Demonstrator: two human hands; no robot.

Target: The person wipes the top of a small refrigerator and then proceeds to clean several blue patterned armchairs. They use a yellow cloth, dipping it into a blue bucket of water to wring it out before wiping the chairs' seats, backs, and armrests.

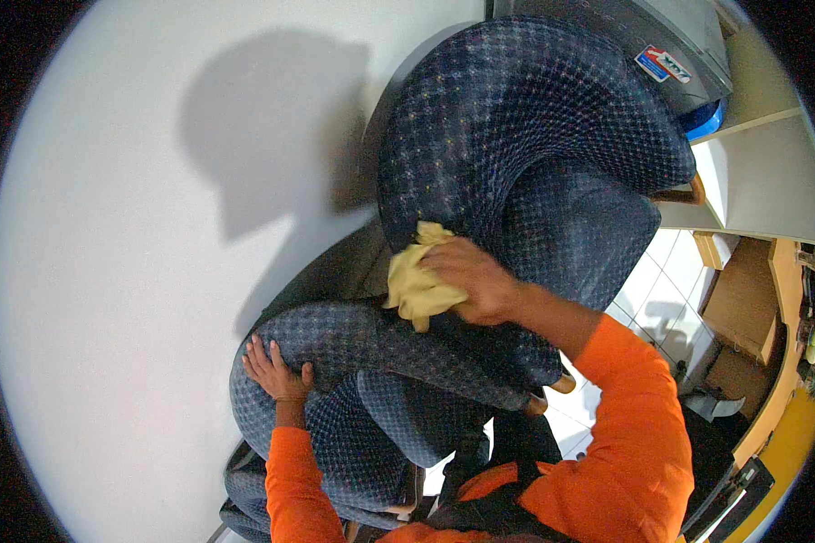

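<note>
Two rounded armchairs in dark blue checked fabric stand side by side against a white wall. My right hand (475, 281) is closed on a crumpled yellow cloth (414, 282), above the spot where the two chairs meet. The cloth lies close to the arm of the far armchair (534, 100); whether it touches the fabric I cannot tell. On the curved backrest of the near armchair (335, 335) rests my left hand (276, 371), flat, fingers apart, holding nothing.
The white wall (109, 271) runs along the left, with a head-shaped shadow on it. A grey case (607, 36) and a pale shelf (770, 172) stand at the upper right. Cardboard (743, 299) lies by the tiled floor (647, 281), near a yellow-edged table (788, 434).
</note>
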